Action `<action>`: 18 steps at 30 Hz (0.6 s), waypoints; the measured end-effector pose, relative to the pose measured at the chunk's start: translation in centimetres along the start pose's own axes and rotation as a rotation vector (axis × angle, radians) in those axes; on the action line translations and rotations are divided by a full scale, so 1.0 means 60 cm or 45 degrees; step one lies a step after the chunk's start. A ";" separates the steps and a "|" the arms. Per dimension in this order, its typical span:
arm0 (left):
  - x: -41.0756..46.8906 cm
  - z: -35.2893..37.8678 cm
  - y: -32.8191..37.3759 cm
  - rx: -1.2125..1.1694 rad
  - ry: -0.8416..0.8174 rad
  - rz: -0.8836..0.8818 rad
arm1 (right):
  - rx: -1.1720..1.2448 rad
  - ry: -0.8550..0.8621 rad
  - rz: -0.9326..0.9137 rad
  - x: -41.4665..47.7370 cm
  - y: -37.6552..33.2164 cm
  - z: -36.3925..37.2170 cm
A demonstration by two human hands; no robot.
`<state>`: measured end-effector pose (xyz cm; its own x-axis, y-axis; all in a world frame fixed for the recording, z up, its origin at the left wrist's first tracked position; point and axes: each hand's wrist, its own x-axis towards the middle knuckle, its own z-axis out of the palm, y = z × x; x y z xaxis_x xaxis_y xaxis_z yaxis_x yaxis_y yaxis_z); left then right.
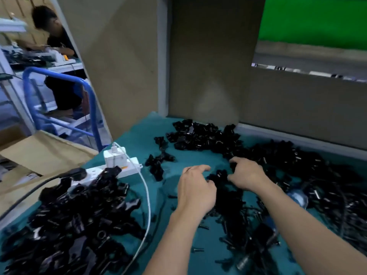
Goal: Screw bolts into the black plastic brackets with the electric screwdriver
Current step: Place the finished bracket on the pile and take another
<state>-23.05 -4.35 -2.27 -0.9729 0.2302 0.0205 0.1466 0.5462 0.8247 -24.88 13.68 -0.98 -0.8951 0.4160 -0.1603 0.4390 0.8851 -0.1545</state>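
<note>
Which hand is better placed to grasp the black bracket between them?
Right, probably: the right hand has its thumb at the bracket, fingers curled; the left hand hovers beside, fingers spread.

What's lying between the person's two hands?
A black bracket on the teal mat, between the left hand and right hand; the head view shows it.

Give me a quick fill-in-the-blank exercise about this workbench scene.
The power strip is ___.
The cart has a ___ frame.
The left hand and right hand flank a ___ bracket.
Missing words: white; blue; black.
</note>
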 end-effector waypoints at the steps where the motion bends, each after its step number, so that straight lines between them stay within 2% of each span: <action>1: 0.017 0.011 -0.003 0.030 -0.065 -0.032 | -0.026 -0.046 -0.015 0.007 0.007 -0.003; 3: 0.044 0.032 -0.012 0.099 -0.186 -0.048 | -0.022 -0.049 -0.051 0.015 0.025 -0.006; 5: 0.057 0.048 -0.020 0.157 -0.219 -0.021 | -0.017 -0.016 -0.089 0.017 0.039 -0.002; 11: 0.066 0.080 -0.020 0.151 -0.117 -0.054 | 0.083 -0.035 -0.178 -0.001 0.044 0.007; 15: 0.050 0.076 -0.011 0.131 0.000 -0.055 | 0.011 0.130 -0.111 -0.040 0.050 0.004; 17: 0.036 0.065 -0.006 0.060 0.032 -0.039 | 0.165 0.243 -0.096 -0.061 0.057 0.001; 18: 0.026 0.059 -0.003 0.031 0.029 0.016 | 0.414 0.260 -0.083 -0.073 0.059 -0.002</action>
<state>-23.94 -1.24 -4.40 -0.9748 0.2186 0.0438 0.1627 0.5630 0.8103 -19.39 15.03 -0.70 -0.9046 0.4231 0.0520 0.3533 0.8123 -0.4641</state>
